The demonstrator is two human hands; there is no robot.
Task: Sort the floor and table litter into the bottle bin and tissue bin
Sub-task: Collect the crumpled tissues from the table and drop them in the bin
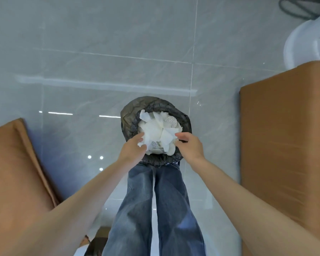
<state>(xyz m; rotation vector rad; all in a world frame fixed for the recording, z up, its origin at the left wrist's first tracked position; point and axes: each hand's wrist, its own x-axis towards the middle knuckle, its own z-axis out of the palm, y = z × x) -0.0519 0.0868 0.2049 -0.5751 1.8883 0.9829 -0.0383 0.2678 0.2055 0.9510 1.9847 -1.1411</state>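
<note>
A small bin (185, 120) lined with a black bag stands on the floor right in front of my feet. It is heaped to the rim with crumpled white tissues (156, 129). My left hand (133, 147) reaches in from the left with fairly straight fingers touching the pile, and a tissue flap lies against its palm side. From the right, my right hand (189, 145) hovers over the near rim, fingers stretched onto the tissues and thumb apart below them. Neither a bottle nor a second bin is in view.
A brown tabletop (288, 137) fills the right side, and a brown cushion or seat (13, 172) lies at the left. A white rounded object (307, 37) and dark cables (296, 8) sit at the top right. Glossy grey floor tiles (100, 52) stretch beyond the bin.
</note>
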